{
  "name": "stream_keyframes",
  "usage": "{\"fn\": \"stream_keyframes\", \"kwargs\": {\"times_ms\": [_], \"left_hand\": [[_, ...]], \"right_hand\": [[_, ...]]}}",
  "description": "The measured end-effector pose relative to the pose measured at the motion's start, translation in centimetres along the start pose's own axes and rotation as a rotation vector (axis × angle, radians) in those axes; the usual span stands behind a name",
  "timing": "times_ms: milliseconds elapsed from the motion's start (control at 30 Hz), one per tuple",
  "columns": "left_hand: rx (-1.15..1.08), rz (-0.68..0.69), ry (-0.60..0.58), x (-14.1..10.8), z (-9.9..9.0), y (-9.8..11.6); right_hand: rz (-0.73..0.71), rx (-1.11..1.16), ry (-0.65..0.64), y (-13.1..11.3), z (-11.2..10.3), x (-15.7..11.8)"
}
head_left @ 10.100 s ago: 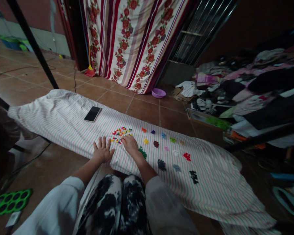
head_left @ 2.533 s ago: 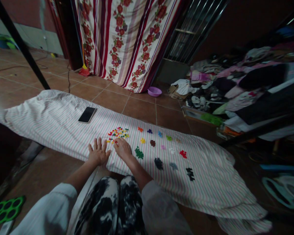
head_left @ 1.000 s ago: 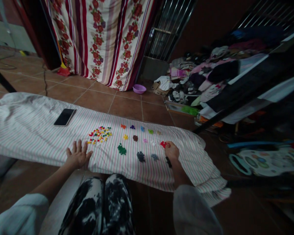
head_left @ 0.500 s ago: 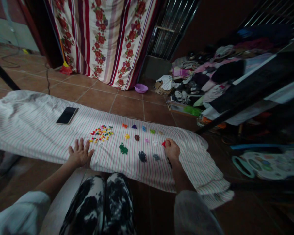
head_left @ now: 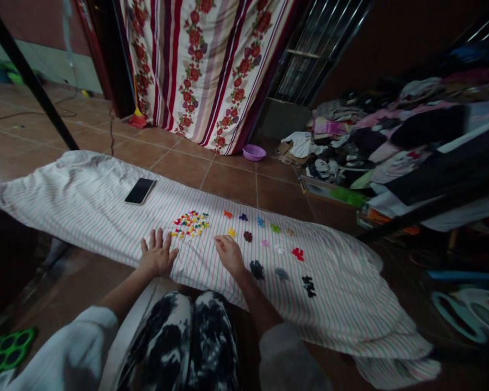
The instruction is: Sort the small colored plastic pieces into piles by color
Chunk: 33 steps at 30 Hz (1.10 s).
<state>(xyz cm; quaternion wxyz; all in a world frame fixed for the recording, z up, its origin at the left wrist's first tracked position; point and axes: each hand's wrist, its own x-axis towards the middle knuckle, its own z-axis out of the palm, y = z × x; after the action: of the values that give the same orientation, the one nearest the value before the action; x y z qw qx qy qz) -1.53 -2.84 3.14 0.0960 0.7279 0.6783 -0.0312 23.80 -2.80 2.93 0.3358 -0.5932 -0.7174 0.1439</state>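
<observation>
My left hand (head_left: 158, 255) lies palm down on the striped cloth (head_left: 106, 228) with its fingers spread, just below and left of a mixed pile of small coloured pieces (head_left: 190, 224). My right hand (head_left: 230, 256) is over the cloth to the right of that pile, fingers closed together. No piece shows at its fingertips, and their inner side is hidden. Around it lie small single-colour piles: yellow pieces (head_left: 231, 232), brown pieces (head_left: 248, 236), dark grey pieces (head_left: 256, 269), red pieces (head_left: 298, 253) and black pieces (head_left: 308, 286). The dark green pile is hidden by my right hand.
A phone (head_left: 140, 191) rests on the cloth at the left. More piles, among them orange pieces (head_left: 227, 214) and lime green pieces (head_left: 275, 228), form the back row. Beyond are a purple basin (head_left: 254, 152), a floral curtain (head_left: 195, 70) and heaped clothes (head_left: 350, 130).
My right hand has moved left from the red pieces towards the mixed pile, uncovering the red and black piles. My left hand stays beside the mixed pile. The view has turned left.
</observation>
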Motion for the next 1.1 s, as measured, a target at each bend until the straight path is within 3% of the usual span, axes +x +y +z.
{"fn": "stream_keyframes", "kwargs": {"times_ms": [167, 400, 867, 1100], "left_hand": [[-0.019, 0.022, 0.130, -0.5, 0.5, 0.1], [-0.056, 0.045, 0.396, -0.9, 2.3, 0.0], [-0.150, 0.056, 0.521, -0.9, 4.0, -0.7], [-0.138, 0.056, 0.517, -0.8, 4.1, -0.7]], "right_hand": [[-0.011, -0.051, -0.165, -3.5, 3.0, 1.6], [0.051, -0.188, -0.252, -6.4, 4.7, 4.1], [0.013, -0.267, -0.369, -6.3, 5.5, 6.1], [-0.016, -0.117, -0.304, -5.9, 5.4, 5.9]]}}
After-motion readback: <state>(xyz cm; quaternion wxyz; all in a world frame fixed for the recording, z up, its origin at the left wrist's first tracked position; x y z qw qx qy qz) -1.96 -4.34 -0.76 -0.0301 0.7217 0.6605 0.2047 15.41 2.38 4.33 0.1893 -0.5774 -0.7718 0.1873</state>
